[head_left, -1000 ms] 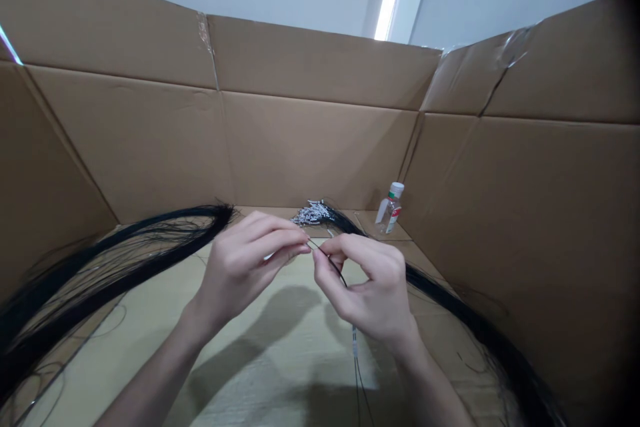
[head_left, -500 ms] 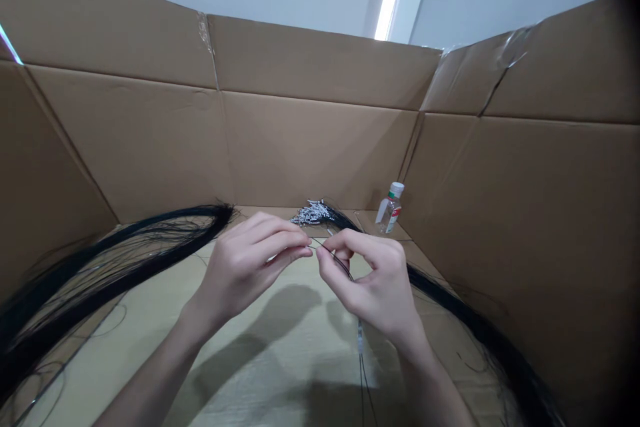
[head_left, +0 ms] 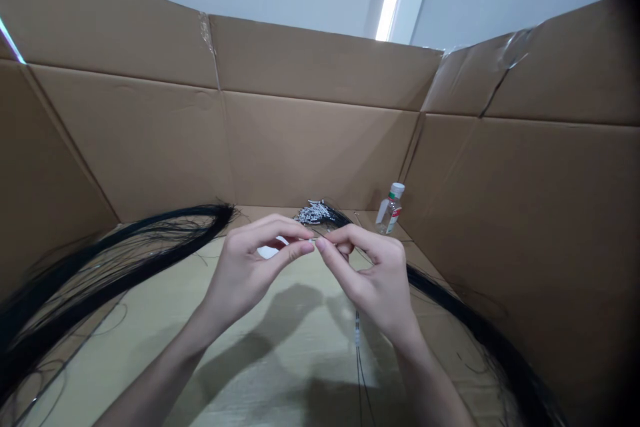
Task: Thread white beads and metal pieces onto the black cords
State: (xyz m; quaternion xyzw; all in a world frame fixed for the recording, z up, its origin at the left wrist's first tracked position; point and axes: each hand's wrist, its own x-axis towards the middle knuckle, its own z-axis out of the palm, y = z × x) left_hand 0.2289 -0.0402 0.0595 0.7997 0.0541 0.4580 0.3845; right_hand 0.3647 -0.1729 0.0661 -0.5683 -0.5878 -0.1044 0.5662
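Note:
In the head view my left hand (head_left: pixel 243 273) and my right hand (head_left: pixel 375 273) meet fingertip to fingertip above the board. My right thumb and forefinger pinch a thin black cord (head_left: pixel 359 373), whose lower part hangs below that hand. A small pale sleeve (head_left: pixel 357 337) sits around the hanging strands. The left thumb and forefinger are closed on the cord's other end. A tiny whitish bit shows between the fingertips, too small to make out. Behind the hands lies a cluster of white-tipped cord ends (head_left: pixel 315 212).
A thick bundle of black cords (head_left: pixel 145 267) lies on the left, and another bundle (head_left: pixel 470 320) curves along the right. A small clear bottle (head_left: pixel 390 210) with a white cap stands at the back right. Cardboard walls (head_left: pixel 320 147) surround the pale board (head_left: pixel 235 380).
My left fingers have tilted and closed in on the right fingertips, narrowing the gap where cord showed. The hanging cord has swung slightly left.

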